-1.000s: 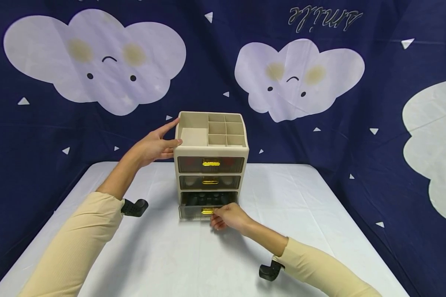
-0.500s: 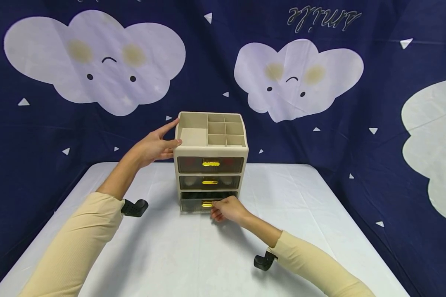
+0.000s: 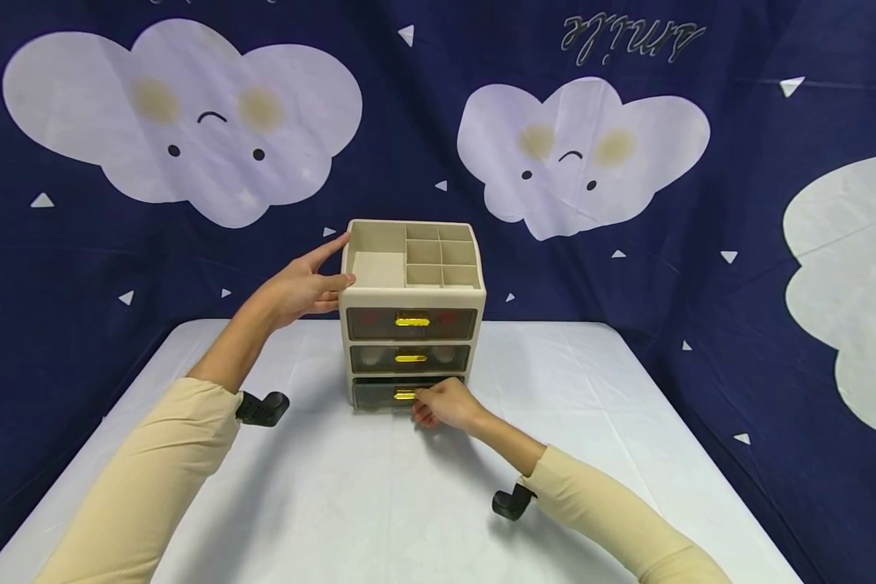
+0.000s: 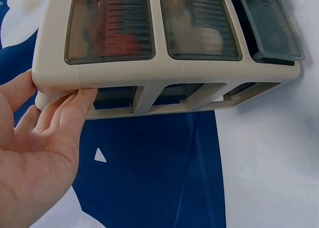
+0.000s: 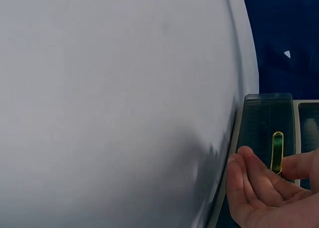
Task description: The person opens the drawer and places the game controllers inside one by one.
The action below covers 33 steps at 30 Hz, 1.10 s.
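A cream drawer organizer stands at the back of the table, its top split into compartments. My left hand braces its left side near the top, fingers extended along the wall and thumb at the upper edge. The bottom drawer, of smoky clear plastic, juts out slightly, as the left wrist view shows. At its gold handle, my right hand pinches with thumb and fingers, the other fingers curled below. The upper drawer and middle drawer are in; reddish and pale contents show dimly through them.
A white cloth covers the table. Behind it hangs a dark blue curtain with cloud prints. A black wrist camera sits on the left forearm, and another camera on the right.
The bottom drawer has slid back into the organizer, hiding its dark contents. My right hand has moved inward with its handle. My left hand has stayed on the organizer's side.
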Tool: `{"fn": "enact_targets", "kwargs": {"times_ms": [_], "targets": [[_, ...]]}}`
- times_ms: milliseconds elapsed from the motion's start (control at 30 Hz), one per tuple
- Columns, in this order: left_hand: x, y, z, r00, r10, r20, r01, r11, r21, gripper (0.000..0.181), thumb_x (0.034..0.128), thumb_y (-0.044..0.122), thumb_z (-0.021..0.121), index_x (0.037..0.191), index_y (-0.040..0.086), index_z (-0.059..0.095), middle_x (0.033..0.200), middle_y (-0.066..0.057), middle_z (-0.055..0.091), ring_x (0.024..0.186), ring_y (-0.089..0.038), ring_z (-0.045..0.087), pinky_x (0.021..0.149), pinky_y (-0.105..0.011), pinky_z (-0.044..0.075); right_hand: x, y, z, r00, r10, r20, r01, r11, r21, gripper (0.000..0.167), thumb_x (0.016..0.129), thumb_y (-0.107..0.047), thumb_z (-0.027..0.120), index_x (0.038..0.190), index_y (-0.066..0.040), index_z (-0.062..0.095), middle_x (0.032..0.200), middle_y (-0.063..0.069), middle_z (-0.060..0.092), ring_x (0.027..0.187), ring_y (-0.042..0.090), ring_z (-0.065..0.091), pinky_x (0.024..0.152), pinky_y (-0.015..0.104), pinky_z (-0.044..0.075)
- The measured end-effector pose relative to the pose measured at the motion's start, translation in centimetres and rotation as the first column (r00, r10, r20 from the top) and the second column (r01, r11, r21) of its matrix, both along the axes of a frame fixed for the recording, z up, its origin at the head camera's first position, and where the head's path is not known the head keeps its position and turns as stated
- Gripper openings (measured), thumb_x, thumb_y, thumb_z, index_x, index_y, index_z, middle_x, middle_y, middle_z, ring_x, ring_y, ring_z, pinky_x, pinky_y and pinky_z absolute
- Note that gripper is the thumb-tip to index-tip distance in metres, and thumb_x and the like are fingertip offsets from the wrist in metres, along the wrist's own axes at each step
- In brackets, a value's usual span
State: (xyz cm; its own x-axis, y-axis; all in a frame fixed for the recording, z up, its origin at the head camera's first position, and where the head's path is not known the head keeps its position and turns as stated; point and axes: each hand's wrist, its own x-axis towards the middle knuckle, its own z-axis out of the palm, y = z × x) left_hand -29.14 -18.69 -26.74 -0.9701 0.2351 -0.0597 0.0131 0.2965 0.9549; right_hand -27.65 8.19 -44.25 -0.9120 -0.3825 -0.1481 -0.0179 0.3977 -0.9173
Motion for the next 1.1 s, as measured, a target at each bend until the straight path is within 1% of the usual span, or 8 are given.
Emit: {"fn": "enact_targets", "kwargs": {"times_ms": [133, 267, 367, 667, 733, 867, 967, 1100], "targets": [[0.1, 0.0, 0.0, 1.0, 0.004, 0.004, -0.004, 1.0, 0.003, 0.081, 0.105, 0.02, 0.058, 0.16, 0.049, 0.007, 0.163, -0.015, 0.029, 0.123, -0.023, 0.06, 0.111, -0.045, 0.048, -0.3, -0.1, 0.0, 1.0, -0.006, -0.012, 0.006, 1.0, 0.014, 0.037, 0.103, -0.017, 0.056, 0.089, 0.012, 0.075, 0.082, 0.022, 0.075, 0.068, 0.018, 0.071, 0.066, 0.036, 0.062], [0.1, 0.1, 0.0, 1.0, 0.009, 0.004, -0.009, 1.0, 0.01, 0.082, 0.1049, 0.018, 0.058, 0.16, 0.049, 0.006, 0.165, -0.014, 0.026, 0.128, -0.029, 0.057, 0.112, -0.046, 0.047, -0.7, -0.2, -0.1, 1.0, -0.022, -0.012, 0.022, 0.999, 0.028, 0.038, 0.103, -0.018, 0.056, 0.09, 0.012, 0.075, 0.082, 0.021, 0.076, 0.069, 0.02, 0.072, 0.066, 0.035, 0.062], [0.1, 0.2, 0.0, 1.0, 0.008, -0.001, -0.008, 1.0, 0.015, 0.082, 0.1046, 0.017, 0.059, 0.161, 0.048, 0.007, 0.164, -0.015, 0.028, 0.129, -0.031, 0.056, 0.112, -0.047, 0.046, -0.9, -0.2, -0.1, 0.999, -0.036, -0.015, 0.037, 0.999, 0.036, 0.038, 0.103, -0.019, 0.056, 0.091, 0.011, 0.076, 0.083, 0.021, 0.076, 0.071, 0.022, 0.073, 0.067, 0.036, 0.063], [0.1, 0.2, -0.1, 1.0, 0.008, -0.002, -0.008, 1.0, 0.014, 0.083, 0.1045, 0.017, 0.059, 0.16, 0.05, 0.006, 0.164, -0.014, 0.028, 0.127, -0.028, 0.057, 0.112, -0.046, 0.047, -1.2, -0.3, 0.0, 0.999, -0.033, 0.003, 0.033, 0.999, 0.012, 0.036, 0.102, -0.017, 0.056, 0.093, 0.013, 0.075, 0.083, 0.02, 0.076, 0.069, 0.016, 0.07, 0.069, 0.036, 0.063], [0.0, 0.1, -0.1, 1.0, 0.006, -0.003, -0.006, 1.0, 0.015, 0.083, 0.1045, 0.017, 0.059, 0.16, 0.05, 0.007, 0.165, -0.014, 0.027, 0.127, -0.028, 0.057, 0.112, -0.046, 0.046, -1.2, -0.4, -0.1, 0.999, -0.039, 0.001, 0.039, 0.999, 0.0, 0.036, 0.102, -0.016, 0.056, 0.093, 0.014, 0.074, 0.083, 0.021, 0.076, 0.068, 0.015, 0.069, 0.069, 0.036, 0.063], [0.0, 0.1, -0.2, 1.0, 0.005, -0.002, -0.005, 1.0, 0.014, 0.082, 0.1047, 0.018, 0.059, 0.16, 0.049, 0.007, 0.163, -0.015, 0.029, 0.126, -0.027, 0.058, 0.112, -0.046, 0.047, -1.4, -0.6, -0.1, 0.998, -0.065, 0.017, 0.065, 0.997, -0.028, 0.033, 0.101, -0.013, 0.057, 0.094, 0.015, 0.074, 0.085, 0.024, 0.075, 0.068, 0.014, 0.069, 0.07, 0.036, 0.063], [0.0, 0.1, -0.3, 1.0, 0.01, -0.006, -0.01, 1.0, 0.01, 0.081, 0.105, 0.019, 0.058, 0.16, 0.049, 0.007, 0.162, -0.015, 0.031, 0.124, -0.024, 0.059, 0.111, -0.046, 0.047, -1.5, -0.7, -0.1, 0.997, -0.075, 0.025, 0.076, 0.996, -0.038, 0.033, 0.101, -0.013, 0.057, 0.095, 0.015, 0.073, 0.086, 0.024, 0.075, 0.068, 0.014, 0.069, 0.07, 0.035, 0.063], [0.0, 0.1, -0.2, 1.0, 0.011, -0.007, -0.011, 1.0, 0.01, 0.082, 0.1047, 0.019, 0.059, 0.16, 0.05, 0.007, 0.164, -0.015, 0.028, 0.124, -0.025, 0.058, 0.112, -0.046, 0.046, -1.5, -0.7, -0.1, 0.997, -0.07, 0.019, 0.071, 0.997, -0.034, 0.033, 0.101, -0.013, 0.058, 0.096, 0.015, 0.074, 0.088, 0.025, 0.075, 0.072, 0.018, 0.071, 0.072, 0.037, 0.063]]}}
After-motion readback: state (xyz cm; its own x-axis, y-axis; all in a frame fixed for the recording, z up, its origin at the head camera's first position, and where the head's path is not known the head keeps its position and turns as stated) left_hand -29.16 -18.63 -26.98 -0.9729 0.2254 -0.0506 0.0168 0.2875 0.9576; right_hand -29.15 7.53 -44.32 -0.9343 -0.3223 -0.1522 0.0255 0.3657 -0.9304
